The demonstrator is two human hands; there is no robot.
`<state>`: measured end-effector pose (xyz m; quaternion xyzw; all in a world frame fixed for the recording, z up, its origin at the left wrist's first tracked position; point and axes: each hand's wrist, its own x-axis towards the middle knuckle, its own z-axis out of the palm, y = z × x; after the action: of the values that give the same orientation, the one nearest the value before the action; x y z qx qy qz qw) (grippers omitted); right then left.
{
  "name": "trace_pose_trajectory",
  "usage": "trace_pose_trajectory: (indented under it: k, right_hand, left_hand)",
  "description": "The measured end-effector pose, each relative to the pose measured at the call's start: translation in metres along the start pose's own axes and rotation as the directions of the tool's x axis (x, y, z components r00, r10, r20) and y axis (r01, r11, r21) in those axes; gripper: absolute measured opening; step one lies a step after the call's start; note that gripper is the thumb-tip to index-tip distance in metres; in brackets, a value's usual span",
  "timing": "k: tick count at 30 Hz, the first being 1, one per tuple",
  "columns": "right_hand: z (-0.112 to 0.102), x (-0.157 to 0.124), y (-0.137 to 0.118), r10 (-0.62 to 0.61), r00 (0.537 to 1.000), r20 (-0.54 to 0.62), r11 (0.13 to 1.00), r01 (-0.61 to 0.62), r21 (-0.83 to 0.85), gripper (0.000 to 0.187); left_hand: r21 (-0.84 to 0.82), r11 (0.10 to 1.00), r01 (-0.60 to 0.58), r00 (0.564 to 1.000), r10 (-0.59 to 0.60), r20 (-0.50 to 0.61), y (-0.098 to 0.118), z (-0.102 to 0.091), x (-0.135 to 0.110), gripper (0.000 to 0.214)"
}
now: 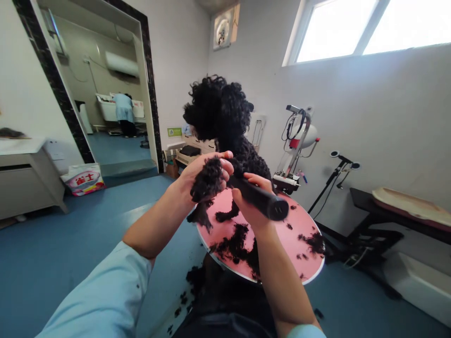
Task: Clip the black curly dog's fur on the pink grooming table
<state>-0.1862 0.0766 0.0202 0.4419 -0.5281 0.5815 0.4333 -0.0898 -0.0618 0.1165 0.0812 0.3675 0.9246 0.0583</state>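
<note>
A dog (218, 108) with black curly hair sits on a round pink table (282, 234), its head turned to the left. My left hand (227, 171) is at its chest, palm up, with the fingers curled around a tuft of black curly fur (207, 180). Whether that tuft is the dog's raised paw or loose hair, I cannot tell. Black hair clippers (260, 199) are gripped in my right hand (255, 202). Their head points at the dog's body beside my left fingers, and the blade is hidden. One dark paw (225, 216) rests on the tabletop.
Cut hair (236, 244) lies over the table and on the floor. To the right stand a dryer on a stand (299, 136), a black post (331, 178) and a dark bench (366, 202). Through the doorway at left, a person (123, 110) bends over a white tub (107, 110).
</note>
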Motion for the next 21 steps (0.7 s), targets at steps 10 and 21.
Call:
trace_pose_trajectory:
  k: [10,21]
  right_hand:
    - [-0.091,-0.123,0.042,0.685,0.668,-0.290,0.717,-0.688,0.112,0.023]
    - [-0.148,-0.162,0.045,0.842,0.326,-0.429,0.526,-0.674,0.520,0.034]
  left_hand:
    - [0.890,0.358,-0.283,0.936,0.305,0.175,-0.136,-0.096,0.024,0.020]
    - [0.904,0.376,-0.205,0.965,0.233,0.122,-0.234,-0.136,0.026,0.025]
